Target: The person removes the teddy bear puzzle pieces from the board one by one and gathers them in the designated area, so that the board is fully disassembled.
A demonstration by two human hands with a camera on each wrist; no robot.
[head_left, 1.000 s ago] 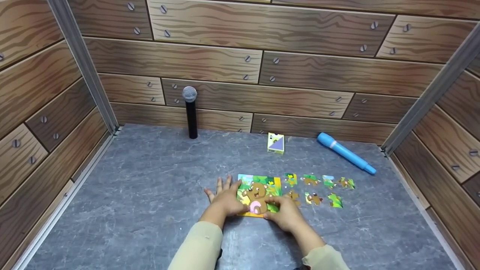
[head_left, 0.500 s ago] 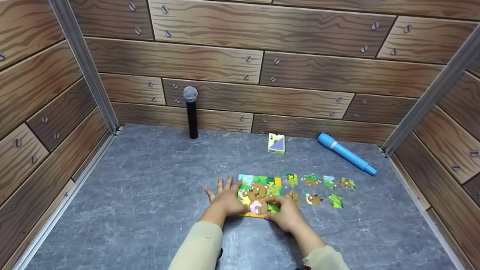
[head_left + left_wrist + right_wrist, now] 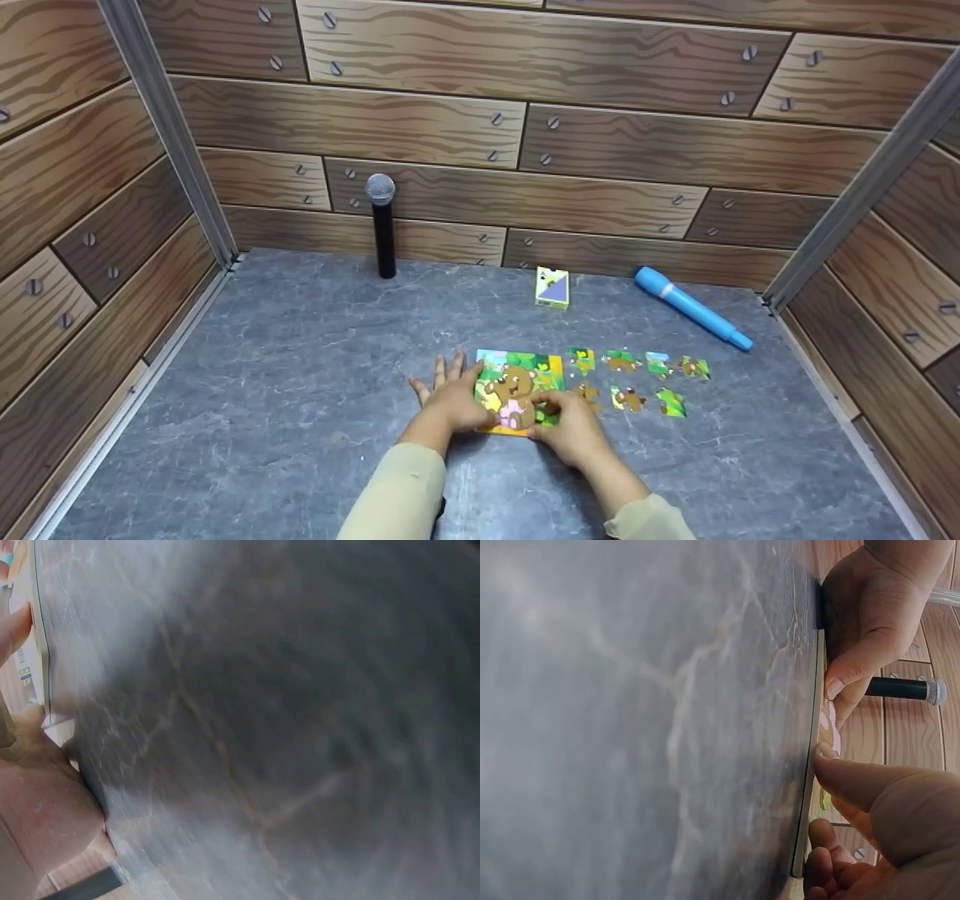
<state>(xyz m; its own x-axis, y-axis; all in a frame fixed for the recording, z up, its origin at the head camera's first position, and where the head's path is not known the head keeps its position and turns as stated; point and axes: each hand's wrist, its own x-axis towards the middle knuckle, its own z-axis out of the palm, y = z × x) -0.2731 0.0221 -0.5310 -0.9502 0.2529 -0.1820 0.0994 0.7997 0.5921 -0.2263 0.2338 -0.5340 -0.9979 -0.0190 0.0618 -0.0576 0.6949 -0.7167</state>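
A square bear puzzle point(image 3: 516, 379) in an orange-edged board lies flat on the grey table. My left hand point(image 3: 451, 403) rests at its left side with fingers spread, the thumb pressing near the lower left. At the lower right, my right hand point(image 3: 576, 433) has its thumb at the board's front edge and its forefinger curled over the picture. It pinches a pink-and-brown puzzle piece point(image 3: 513, 411). In the right wrist view that piece point(image 3: 833, 724) stands slightly tilted above the board, close to both thumbs. The right hand covers part of the board's right side.
Several loose puzzle pieces point(image 3: 627, 398) lie in two rows right of the board. Behind them are a card box point(image 3: 552, 287) and a blue microphone-shaped stick point(image 3: 691, 307). A black microphone point(image 3: 384, 232) stands upright at the back left. Wood-patterned walls point(image 3: 420, 135) enclose the table.
The pink-and-brown piece has shifted slightly under my right fingers, and its outline in the picture looks different. Both hands have stayed almost in place.
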